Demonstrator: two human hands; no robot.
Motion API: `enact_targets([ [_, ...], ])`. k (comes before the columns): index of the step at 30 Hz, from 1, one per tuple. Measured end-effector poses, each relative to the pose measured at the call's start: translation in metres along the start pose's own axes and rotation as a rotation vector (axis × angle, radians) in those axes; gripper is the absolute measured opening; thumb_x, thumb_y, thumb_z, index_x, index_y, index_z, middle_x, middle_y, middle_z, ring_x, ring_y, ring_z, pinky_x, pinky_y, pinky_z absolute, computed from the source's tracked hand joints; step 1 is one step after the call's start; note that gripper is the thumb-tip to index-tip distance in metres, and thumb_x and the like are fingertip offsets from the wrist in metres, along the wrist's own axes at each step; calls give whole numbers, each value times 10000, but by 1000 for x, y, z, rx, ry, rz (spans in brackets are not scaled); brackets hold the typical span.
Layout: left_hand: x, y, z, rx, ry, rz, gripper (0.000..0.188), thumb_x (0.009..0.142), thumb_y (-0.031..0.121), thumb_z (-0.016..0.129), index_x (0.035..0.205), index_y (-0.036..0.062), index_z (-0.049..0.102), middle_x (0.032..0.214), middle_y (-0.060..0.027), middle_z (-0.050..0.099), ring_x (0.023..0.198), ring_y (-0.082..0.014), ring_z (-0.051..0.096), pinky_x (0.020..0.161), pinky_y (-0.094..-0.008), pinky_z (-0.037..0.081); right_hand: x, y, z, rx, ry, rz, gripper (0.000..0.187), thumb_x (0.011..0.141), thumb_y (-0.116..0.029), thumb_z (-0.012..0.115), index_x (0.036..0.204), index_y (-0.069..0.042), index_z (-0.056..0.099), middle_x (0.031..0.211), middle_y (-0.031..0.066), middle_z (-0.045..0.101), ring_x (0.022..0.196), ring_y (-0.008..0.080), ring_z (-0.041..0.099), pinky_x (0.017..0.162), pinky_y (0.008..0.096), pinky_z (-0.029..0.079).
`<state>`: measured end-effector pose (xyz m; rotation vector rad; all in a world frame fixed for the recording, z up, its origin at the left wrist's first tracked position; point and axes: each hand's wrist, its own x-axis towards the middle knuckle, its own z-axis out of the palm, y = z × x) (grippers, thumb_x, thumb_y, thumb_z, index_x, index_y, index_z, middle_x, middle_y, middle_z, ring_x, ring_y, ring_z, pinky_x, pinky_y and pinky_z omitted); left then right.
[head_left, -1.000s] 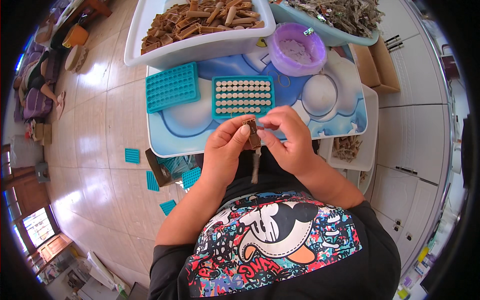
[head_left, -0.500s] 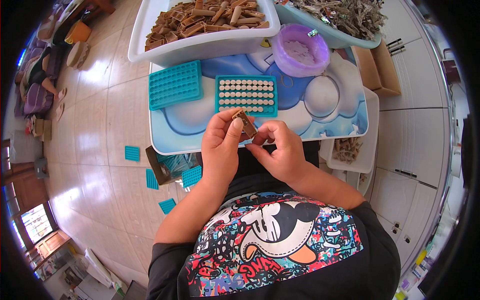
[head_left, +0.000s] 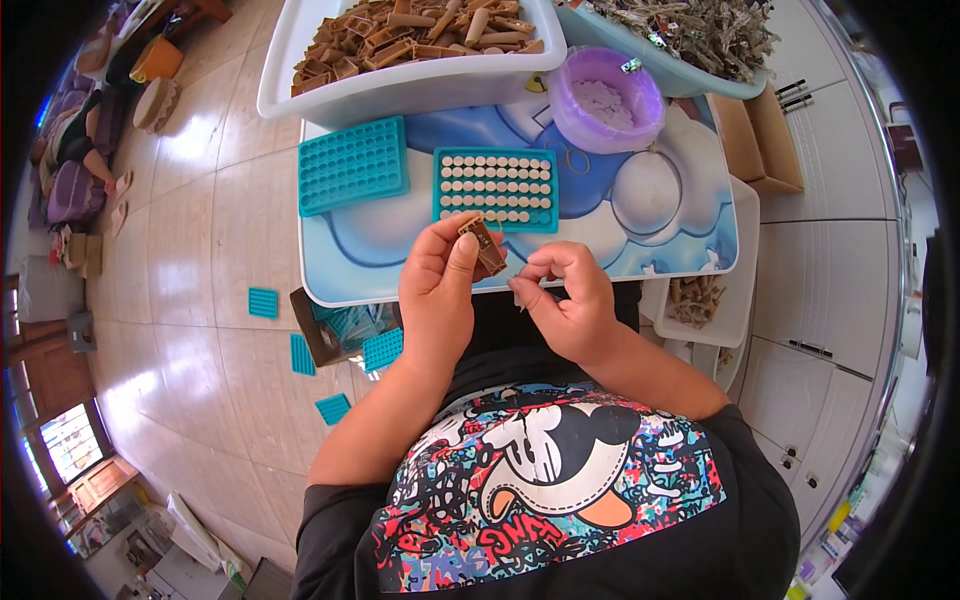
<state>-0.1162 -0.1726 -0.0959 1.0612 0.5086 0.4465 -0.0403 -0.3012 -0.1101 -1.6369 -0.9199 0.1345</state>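
My left hand is closed, its thumb and fingers pinching a small brown rectangular plastic case that is tilted just over the table's near edge. A thin loop shows at the case's upper end. Close by on the right, my right hand has thumb and forefinger pressed together on a tiny pale piece, too small to name. Beyond the hands lies a teal tray with rows of pale round discs. A second teal tray with round hollows sits to its left.
A white tub of brown cases stands at the back, beside a purple bowl of white pieces and a pale-blue basin of dark strips. Teal trays and an open carton lie left on the floor. Cabinets stand right.
My right hand has drawn slightly away from the brown case, and a small pale piece now shows at its fingertips. The left hand still holds the case, shifted a little left.
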Motion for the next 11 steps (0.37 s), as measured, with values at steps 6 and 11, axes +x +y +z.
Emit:
enact_targets([
  [6, -1, 1, 0, -13, -15, -52, 246, 959, 141, 496, 1154, -7, 516, 1015, -121, 627, 883, -167, 627, 767, -289, 531, 3, -1, -2, -7, -18, 8, 234, 744, -3, 689, 910, -59, 533, 719, 68, 596, 634, 248, 576, 567, 344, 431],
  [11, -1, 1, -1, -8, -20, -79, 245, 957, 139, 498, 1161, 6, 518, 1023, -116, 627, 888, -176, 631, 784, -296, 535, 13, -2, -10, -221, -206, -170, 253, 772, -69, 686, 997, -109, 578, 752, 74, 607, 642, 258, 572, 589, 380, 432],
])
